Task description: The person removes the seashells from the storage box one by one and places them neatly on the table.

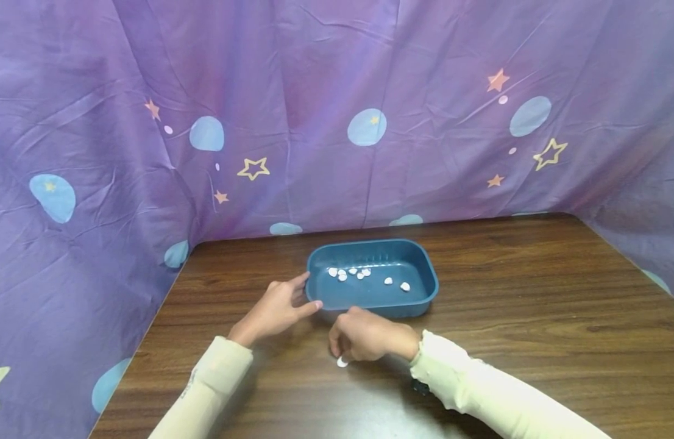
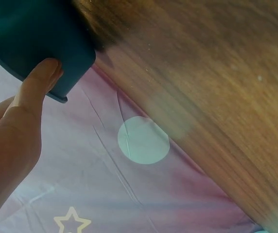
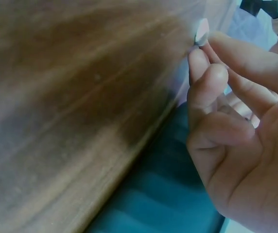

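A blue rectangular plastic tub [image 1: 372, 311] stands on the table, with several small white pebbles [image 1: 405, 286] scattered over its floor. My left hand [image 1: 272, 310] is at the tub's left end, its thumb over the near left corner and its fingers along the left side. The left wrist view shows a straight digit against the tub's outer wall [image 2: 73, 68]. In front of the tub, my right hand [image 1: 367, 335] pinches one white pebble [image 3: 202, 33] between thumb and fingertips, low over the table. Its other fingers are curled.
The dark wood-grain table [image 1: 523, 305] reaches back to a purple curtain [image 1: 315, 79] printed with stars and blobs, which also hangs along both sides. A small dark object [image 1: 421, 386] shows beneath the right sleeve [image 1: 452, 378].
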The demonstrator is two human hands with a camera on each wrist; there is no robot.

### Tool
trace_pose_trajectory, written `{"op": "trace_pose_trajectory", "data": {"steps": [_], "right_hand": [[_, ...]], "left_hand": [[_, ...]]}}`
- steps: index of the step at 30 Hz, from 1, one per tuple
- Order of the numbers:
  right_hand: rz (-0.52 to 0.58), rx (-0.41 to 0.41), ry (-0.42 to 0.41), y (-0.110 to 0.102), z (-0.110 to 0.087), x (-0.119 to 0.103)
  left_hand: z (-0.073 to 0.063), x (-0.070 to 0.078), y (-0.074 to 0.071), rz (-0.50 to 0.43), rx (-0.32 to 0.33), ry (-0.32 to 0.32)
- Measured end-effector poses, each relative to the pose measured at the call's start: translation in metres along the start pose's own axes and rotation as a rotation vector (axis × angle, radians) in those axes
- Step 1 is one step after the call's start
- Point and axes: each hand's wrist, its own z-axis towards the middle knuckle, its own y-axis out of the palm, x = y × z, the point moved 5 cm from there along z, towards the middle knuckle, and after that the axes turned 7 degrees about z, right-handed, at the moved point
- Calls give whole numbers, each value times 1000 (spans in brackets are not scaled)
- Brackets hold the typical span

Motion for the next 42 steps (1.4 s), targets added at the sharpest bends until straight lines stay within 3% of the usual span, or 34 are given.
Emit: {"op": "trace_pose_trajectory", "data": {"steps": [12,24,42], "right_hand": [[61,-12,-64,-19,-5,-6],[151,-56,-253,-36,-11,-9],[168,205,-242,-77,-23,30]], "left_hand": [[0,3,-2,42,8,7],[0,0,0,-9,5,15],[-1,0,0,-38,10,8]]}}
